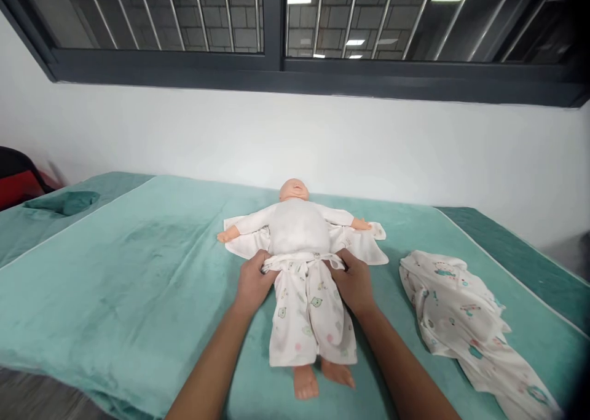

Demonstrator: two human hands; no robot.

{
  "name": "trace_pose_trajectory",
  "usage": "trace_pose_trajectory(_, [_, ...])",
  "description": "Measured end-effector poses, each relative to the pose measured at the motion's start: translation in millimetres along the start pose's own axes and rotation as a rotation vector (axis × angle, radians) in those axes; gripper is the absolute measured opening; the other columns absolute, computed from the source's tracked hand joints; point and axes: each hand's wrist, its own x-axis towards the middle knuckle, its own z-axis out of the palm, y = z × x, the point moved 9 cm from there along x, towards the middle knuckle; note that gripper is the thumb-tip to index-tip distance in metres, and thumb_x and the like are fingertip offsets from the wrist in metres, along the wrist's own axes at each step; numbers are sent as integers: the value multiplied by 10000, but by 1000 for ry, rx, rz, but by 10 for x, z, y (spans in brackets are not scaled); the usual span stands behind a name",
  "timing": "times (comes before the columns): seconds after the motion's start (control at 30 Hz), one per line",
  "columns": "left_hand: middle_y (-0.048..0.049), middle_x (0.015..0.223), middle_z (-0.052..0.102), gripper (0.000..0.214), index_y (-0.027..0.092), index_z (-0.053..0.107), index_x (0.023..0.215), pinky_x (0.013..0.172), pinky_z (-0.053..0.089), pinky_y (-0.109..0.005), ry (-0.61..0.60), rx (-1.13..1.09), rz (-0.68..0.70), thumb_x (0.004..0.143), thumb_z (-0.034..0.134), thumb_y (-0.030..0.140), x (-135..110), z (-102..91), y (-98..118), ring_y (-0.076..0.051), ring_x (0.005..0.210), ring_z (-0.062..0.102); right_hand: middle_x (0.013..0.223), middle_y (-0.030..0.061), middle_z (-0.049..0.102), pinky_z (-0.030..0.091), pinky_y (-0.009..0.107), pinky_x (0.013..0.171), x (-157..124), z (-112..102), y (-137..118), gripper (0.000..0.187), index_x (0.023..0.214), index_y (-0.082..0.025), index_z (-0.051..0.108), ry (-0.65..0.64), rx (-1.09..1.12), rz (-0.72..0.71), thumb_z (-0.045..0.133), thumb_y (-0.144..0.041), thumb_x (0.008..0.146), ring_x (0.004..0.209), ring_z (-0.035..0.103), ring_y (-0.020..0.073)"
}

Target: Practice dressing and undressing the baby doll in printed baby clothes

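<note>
A baby doll [298,226] lies on its back, head toward the wall and arms spread to both sides. Patterned white pants [295,315] cover its legs, with the bare feet showing below the hems. At the waistband, my left hand [255,278] grips the pants on the left side. My right hand [353,280] has its fingers closed on the same waistband at the right, the fingertips partly hidden by cloth. Under the doll's arms and back a white baby shirt [359,245] is spread open.
A crumpled printed baby garment [461,315] lies to the right on the green cover [138,272]. Behind stands a white wall [193,131] below a dark-framed window [276,72]. A red and black object [18,183] sits at the far left.
</note>
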Motion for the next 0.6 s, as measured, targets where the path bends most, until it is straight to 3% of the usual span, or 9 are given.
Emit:
trace_pose_trajectory(0.1, [55,694,506,77,207,514,789,627,365,-240,-36,-102,-52,780,566,262,-19,15,-30,-131,661,467,618,-33,523,344,254,581,-49,16,-22,265,680,-224,492,-28,110,36,555,-429,837,621,450,156])
trace_pose_trajectory(0.23, [7,991,597,437,229,506,1120,794,449,-268,-229,-285,-77,745,682,370,-145,84,-8,-181,914,565,770,-20,592,411,262,628,-155,52,-73,250,892,-214,579,-289,282,16,616,-447,807,700,509,164])
trace_pose_trajectory(0.33, [-17,1042,601,443,216,531,1050,873,438,-290,-262,-258,-5,707,736,408,-283,59,57,-205,999,562,842,-2,614,413,270,634,-297,42,-92,310,961,-210,590,-396,261,-34,681,-430,761,737,528,175])
trace_pose_trajectory(0.4, [-10,939,600,278,202,541,869,829,430,-284,-213,-142,43,759,688,411,-366,25,82,-188,912,559,747,-5,580,389,275,630,-367,14,-77,202,786,-206,568,-332,163,-74,665,-382,770,723,509,180])
trace_pose_trajectory(0.47, [7,791,573,245,200,506,744,737,417,-278,-152,-27,42,823,608,408,-436,8,71,-166,775,534,650,-14,519,361,275,613,-426,-3,-50,203,656,-211,488,-223,116,-80,612,-305,787,686,480,176])
trace_pose_trajectory(0.6, [29,678,533,222,209,512,755,645,415,-273,-14,-25,-84,861,538,402,-523,-71,-16,-157,670,510,601,-36,455,347,259,559,-549,2,62,170,652,-222,422,-117,284,79,509,-222,798,626,450,157])
